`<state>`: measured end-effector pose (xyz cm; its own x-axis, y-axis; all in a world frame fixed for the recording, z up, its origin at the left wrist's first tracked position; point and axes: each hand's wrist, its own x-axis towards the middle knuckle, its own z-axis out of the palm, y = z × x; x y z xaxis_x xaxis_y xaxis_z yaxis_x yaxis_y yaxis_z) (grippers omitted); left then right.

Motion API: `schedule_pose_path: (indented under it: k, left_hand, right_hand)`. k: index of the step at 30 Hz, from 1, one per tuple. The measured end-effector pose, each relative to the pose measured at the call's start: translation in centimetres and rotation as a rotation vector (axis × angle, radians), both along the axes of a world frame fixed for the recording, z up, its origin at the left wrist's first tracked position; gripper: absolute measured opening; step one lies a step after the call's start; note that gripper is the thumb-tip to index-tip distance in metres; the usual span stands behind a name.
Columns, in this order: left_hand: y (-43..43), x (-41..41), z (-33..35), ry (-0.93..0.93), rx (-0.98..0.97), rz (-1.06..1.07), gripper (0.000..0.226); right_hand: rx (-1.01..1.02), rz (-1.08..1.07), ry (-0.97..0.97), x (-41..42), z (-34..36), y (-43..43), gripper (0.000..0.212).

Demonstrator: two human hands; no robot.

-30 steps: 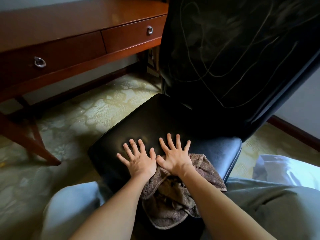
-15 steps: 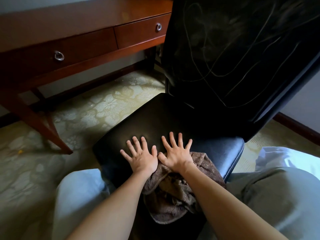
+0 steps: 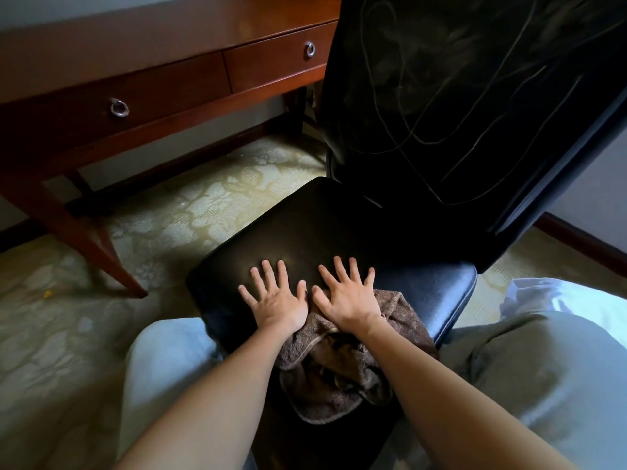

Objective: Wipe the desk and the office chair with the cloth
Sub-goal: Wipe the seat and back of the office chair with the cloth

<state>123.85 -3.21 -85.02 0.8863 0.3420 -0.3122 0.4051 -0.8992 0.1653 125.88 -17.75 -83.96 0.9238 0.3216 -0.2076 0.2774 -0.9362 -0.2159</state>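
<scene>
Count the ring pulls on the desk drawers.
2. One ring pull on the left drawer, another on the right drawer beside the chair back. The desk runs off frame; more may be hidden.

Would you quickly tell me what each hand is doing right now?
Left hand: open, fingers spread flat on the chair seat.
Right hand: open, fingers spread, heel resting on the brown cloth.

Black chair seat [image 3: 325,225]: I log a brown cloth [image 3: 339,371] bunched at its near edge, partly hanging over. Left hand [image 3: 276,307] flat, spread fingers on bare leather. Right hand [image 3: 349,300] flat beside it, heel on the cloth. Patterned carpet [image 3: 203,212] carries chair and desk [image 3: 152,83].
</scene>
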Motion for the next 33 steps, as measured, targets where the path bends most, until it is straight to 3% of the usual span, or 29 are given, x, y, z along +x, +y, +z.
schedule_pose_path:
  k: [4, 10, 14, 18, 25, 30, 33]
  left_hand:
    - [0.0, 0.0, -0.1, -0.001, 0.009, 0.009, 0.069]
    - [0.6, 0.4, 0.6, 0.011, -0.003, -0.008, 0.068]
    - [0.6, 0.7, 1.0, 0.009, -0.028, -0.018, 0.068]
    - [0.9, 0.6, 1.4, 0.009, -0.047, -0.047, 0.066]
    - [0.5, -0.1, 1.9, 0.031, -0.084, -0.112, 0.06]
    - [0.5, 0.2, 2.0, -0.082, -0.157, -0.167, 0.055]
    - [0.5, 0.1, 2.2, -0.147, -0.375, -0.229, 0.051]
  right_hand:
    - [0.065, -0.026, -0.071, -0.5, 0.5, -0.1, 0.063]
    - [0.119, 0.077, -0.347, -2.3, 1.0, -1.5, 0.052]
    - [0.035, 0.103, -0.162, -3.2, 0.6, -2.6, 0.069]
    - [-0.016, 0.105, -0.176, -3.3, -0.1, -2.3, 0.076]
    - [-0.011, 0.157, -0.406, -2.7, -0.9, -2.3, 0.051]
    - [0.066, 0.144, -0.393, -1.4, 0.0, -2.3, 0.046]
    - [0.153, 0.099, -0.281, -0.6, 1.5, -2.7, 0.037]
